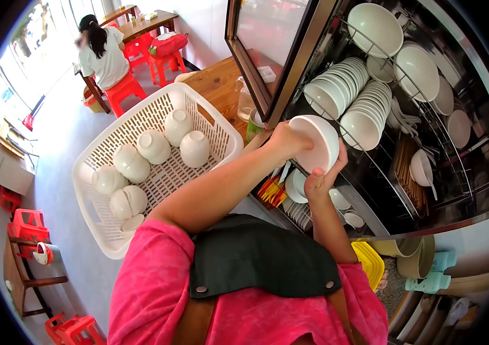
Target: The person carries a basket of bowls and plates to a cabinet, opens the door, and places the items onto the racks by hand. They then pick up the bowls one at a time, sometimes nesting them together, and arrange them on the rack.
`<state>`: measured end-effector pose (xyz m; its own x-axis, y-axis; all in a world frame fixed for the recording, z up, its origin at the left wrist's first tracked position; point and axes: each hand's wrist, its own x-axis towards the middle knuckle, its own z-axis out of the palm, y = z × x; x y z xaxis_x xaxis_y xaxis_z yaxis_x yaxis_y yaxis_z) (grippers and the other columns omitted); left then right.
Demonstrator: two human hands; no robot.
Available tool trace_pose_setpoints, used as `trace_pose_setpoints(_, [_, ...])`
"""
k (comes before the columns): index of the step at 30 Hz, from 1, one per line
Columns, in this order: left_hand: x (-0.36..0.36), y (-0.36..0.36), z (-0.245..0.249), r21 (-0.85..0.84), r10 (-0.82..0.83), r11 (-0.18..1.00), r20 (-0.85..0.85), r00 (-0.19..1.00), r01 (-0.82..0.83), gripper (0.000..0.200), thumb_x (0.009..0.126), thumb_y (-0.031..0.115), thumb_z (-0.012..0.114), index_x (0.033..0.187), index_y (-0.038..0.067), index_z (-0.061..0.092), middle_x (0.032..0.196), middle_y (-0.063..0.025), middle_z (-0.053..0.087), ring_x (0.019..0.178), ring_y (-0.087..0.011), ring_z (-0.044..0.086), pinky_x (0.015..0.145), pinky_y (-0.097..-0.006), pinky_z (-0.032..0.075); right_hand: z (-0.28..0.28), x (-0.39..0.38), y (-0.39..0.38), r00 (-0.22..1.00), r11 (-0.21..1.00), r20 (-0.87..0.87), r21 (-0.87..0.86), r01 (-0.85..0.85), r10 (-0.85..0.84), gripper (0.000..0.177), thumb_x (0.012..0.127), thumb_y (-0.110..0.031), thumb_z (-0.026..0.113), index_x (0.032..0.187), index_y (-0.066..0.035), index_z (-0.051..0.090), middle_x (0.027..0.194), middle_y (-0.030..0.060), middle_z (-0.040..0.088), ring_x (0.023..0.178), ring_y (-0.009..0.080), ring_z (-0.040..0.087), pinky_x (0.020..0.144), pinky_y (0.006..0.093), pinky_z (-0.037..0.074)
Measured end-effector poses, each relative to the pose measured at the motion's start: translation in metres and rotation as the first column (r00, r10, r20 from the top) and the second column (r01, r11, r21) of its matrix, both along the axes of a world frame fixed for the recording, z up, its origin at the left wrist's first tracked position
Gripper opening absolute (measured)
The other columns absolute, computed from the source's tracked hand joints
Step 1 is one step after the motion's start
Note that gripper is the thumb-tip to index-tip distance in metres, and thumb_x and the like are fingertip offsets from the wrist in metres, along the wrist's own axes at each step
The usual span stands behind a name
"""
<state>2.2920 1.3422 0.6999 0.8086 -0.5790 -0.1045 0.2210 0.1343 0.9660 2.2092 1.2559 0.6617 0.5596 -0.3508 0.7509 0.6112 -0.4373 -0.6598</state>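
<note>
Both of my hands are on a white bowl [320,135] in front of the open cabinet. My left hand [290,141] grips it from the left, its fingers reaching over the rim and partly hidden. My right hand [326,177] holds the bowl's lower right side, thumb on the rim. To my left, a white plastic basket [92,215] contains several white bowls [153,146], most of them upside down. On the cabinet's wire rack [365,146], beyond my hands, stand rows of nested white bowls [365,118] and several larger bowls [375,29].
The cabinet's glass door [270,52] stands open beside a wooden table [216,86]. Chopsticks [410,167] and spoons [404,118] lie inside the cabinet. A yellow tray [369,261] is at lower right. A seated person [106,57] and red stools [167,60] are farther off.
</note>
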Motion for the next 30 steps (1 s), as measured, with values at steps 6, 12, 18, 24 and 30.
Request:
trace_pose_setpoints(6, [-0.002, -0.003, 0.000, -0.084, -0.044, 0.996, 0.001, 0.999, 0.044, 0.036, 0.059, 0.002, 0.062, 0.094, -0.004, 0.060, 0.086, -0.0125, 0.062, 0.079, -0.0193, 0.060, 0.070, -0.0293, 0.047, 0.001, 0.000, -0.004, 0.998, 0.997, 0.036, -0.066, 0.049, -0.046, 0.089, 0.077, -0.065, 0.044, 0.128, 0.001, 0.013, 0.123, 0.0174, 0.033, 0.110, 0.0241, 0.039, 0.090, 0.0360, 0.036])
trace_pose_setpoints(12, [0.001, -0.004, 0.010, 0.160, -0.043, 0.987, 0.117, 0.992, 0.024, 0.035, 0.063, 0.000, 0.059, 0.097, -0.005, 0.058, 0.088, -0.0119, 0.061, 0.080, -0.0194, 0.059, 0.068, -0.0284, 0.047, 0.013, -0.001, -0.011, 0.997, 0.982, -0.063, 0.182, 0.051, -0.040, 0.083, 0.081, -0.061, 0.039, 0.129, 0.002, 0.016, 0.121, 0.0178, 0.035, 0.109, 0.0242, 0.043, 0.091, 0.0349, 0.036])
trace_pose_setpoints(18, [-0.001, -0.011, 0.012, -0.045, -0.003, 0.999, 0.002, 1.000, 0.003, 0.031, 0.066, 0.002, 0.060, 0.096, -0.006, 0.058, 0.087, -0.0119, 0.061, 0.079, -0.0193, 0.059, 0.067, -0.0297, 0.047, 0.019, -0.002, -0.004, 0.995, 0.995, -0.003, 0.020, 0.095, -0.095, 0.087, 0.078, -0.064, 0.041, 0.128, 0.003, 0.017, 0.121, 0.0168, 0.034, 0.109, 0.0236, 0.041, 0.090, 0.0348, 0.037])
trace_pose_setpoints(24, [0.000, -0.015, 0.004, -0.147, 0.025, 0.989, 0.017, 1.000, -0.023, 0.027, 0.067, 0.002, 0.061, 0.093, -0.004, 0.060, 0.087, -0.0116, 0.062, 0.078, -0.0188, 0.060, 0.068, -0.0297, 0.047, 0.017, -0.001, -0.003, 0.993, 0.992, -0.001, 0.053, 0.116, -0.116, 0.092, 0.075, -0.067, 0.043, 0.128, 0.003, 0.016, 0.121, 0.0164, 0.033, 0.109, 0.0231, 0.041, 0.091, 0.0342, 0.035])
trace_pose_setpoints(30, [-0.002, -0.016, 0.007, -0.146, -0.002, 0.989, -0.037, 0.999, -0.004, 0.028, 0.066, -0.001, 0.058, 0.094, -0.004, 0.059, 0.087, -0.0117, 0.061, 0.079, -0.0194, 0.059, 0.068, -0.0294, 0.047, 0.016, -0.002, -0.007, 0.990, 0.990, -0.023, -0.037, 0.137, -0.138, 0.088, 0.077, -0.066, 0.039, 0.128, 0.002, 0.015, 0.123, 0.0180, 0.034, 0.110, 0.0252, 0.041, 0.090, 0.0362, 0.036])
